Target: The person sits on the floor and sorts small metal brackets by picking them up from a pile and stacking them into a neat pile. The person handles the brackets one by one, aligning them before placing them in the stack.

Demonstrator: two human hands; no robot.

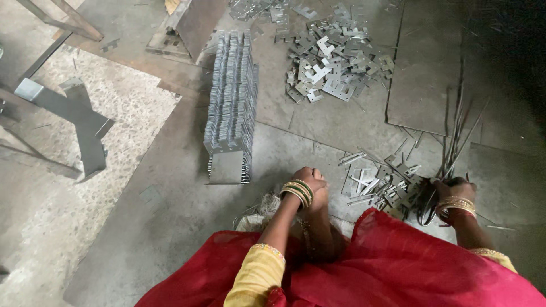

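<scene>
Several thin dark wires fan up from the right hand, fist closed round their lower ends, beside small metal plates. Light, springy, likely sharp-tipped: grip low. Left hand curled on floor, contents unclear.

Grey metal plates, red cloth, yellow sleeve, gold-green bangles.

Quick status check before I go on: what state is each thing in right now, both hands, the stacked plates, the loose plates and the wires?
left hand: closed in a fist, low over the floor.
right hand: gripped around the bundle of wires.
bundle of wires: held, ends fanning upward.
row of stacked plates: packed on edge in a neat row.
far pile of plates: loose, scattered.
small metal pieces: jumbled between the hands.
</scene>
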